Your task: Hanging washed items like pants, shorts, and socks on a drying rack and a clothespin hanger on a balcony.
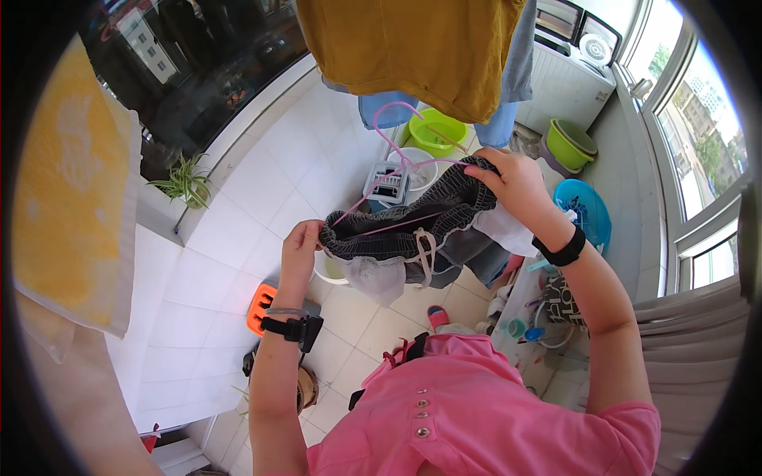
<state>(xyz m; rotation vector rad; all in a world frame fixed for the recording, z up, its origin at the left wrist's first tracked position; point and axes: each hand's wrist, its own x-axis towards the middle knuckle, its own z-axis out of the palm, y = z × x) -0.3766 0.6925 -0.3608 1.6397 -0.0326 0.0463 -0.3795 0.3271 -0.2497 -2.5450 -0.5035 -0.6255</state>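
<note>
A pair of dark denim trousers (373,247) with an elastic waistband and a pale drawstring (425,254) hangs in front of me. My left hand (300,247) is closed on the left end of the waistband, pinching its edge. At the right end, my right hand (514,184) grips the band with the thumb on top. A pink clothes hanger (406,162) sits partly inside the waist opening, its hook pointing up and away. Whether my fingers also touch the hanger's ends cannot be made out. White pocket cloth (377,278) shows below the band.
A mustard garment (413,47) hangs ahead, and a yellow-and-white cloth (71,198) hangs at left. Beyond are a green basin (436,136), a washing machine (563,87) and stacked basins (570,144). A blue basin (591,206) stands at right; an orange-topped stool (260,308) is lower left.
</note>
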